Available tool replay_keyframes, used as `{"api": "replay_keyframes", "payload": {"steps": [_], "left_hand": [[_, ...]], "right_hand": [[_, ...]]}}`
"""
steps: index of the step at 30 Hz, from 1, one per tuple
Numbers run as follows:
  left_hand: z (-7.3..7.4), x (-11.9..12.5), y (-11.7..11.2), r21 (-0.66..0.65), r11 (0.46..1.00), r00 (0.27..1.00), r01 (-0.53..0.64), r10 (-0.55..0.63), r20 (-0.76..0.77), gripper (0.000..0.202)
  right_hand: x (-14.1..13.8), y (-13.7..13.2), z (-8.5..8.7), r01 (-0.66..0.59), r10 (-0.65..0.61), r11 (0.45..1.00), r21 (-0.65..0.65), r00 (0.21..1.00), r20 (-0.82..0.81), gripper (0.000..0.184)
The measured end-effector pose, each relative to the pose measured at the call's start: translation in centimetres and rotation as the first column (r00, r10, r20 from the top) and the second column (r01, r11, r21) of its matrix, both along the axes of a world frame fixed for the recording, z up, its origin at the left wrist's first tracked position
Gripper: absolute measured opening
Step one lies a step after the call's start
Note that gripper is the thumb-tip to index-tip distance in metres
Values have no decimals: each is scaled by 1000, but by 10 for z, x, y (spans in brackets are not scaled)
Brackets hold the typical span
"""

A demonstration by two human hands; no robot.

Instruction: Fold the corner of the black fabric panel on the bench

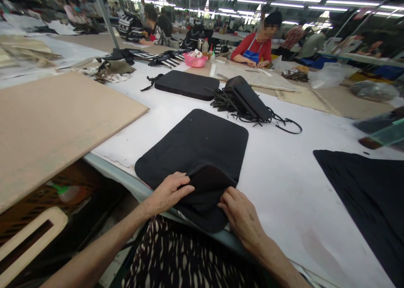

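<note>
A black fabric panel with rounded corners lies on the white table, some pale specks on it. Its near part is a loose, rumpled layer that bulges up and hangs slightly over the table edge. My left hand rests on the left side of this layer, fingers stretched out and thumb apart. At the right edge, my right hand has its fingers curled and pinches the cloth. The fingertips of that hand are partly hidden by the fabric.
Beyond the panel lie a stack of black panels and a bundle of black straps. A tan board covers the left; black cloth lies right. A pink basket stands farther back, near a co-worker in red.
</note>
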State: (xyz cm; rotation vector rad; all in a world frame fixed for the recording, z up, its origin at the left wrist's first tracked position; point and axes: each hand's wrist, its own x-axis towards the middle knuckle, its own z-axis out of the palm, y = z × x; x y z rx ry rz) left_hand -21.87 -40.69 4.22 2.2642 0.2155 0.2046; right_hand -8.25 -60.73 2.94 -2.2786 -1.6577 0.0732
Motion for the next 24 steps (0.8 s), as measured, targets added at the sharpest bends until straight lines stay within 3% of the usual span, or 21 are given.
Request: {"api": "replay_keyframes", "payload": {"steps": [4, 12, 18, 21, 24], "left_hand": [[0, 0, 0, 21, 1000, 1000, 10, -10, 5, 34], [-3, -5, 2, 40, 998, 999, 48, -48, -2, 31], [-1, -3, 2, 8, 999, 999, 39, -39, -18, 22], [0, -2, 2, -9, 999, 999, 52, -52, 9, 27], [-1, -2, 2, -10, 998, 998, 57, -57, 13, 30]], "right_hand": [[1, 5, 2, -43, 37, 998, 53, 993, 110, 25], [11, 18, 3, 63, -68, 986, 156, 997, 28, 33], [16, 18, -1, 173, -119, 958, 230, 966, -230, 20], [21, 8, -2, 287, -183, 927, 240, 907, -379, 21], [21, -7, 1, 355, -231, 901, 250, 879, -416, 20]]}}
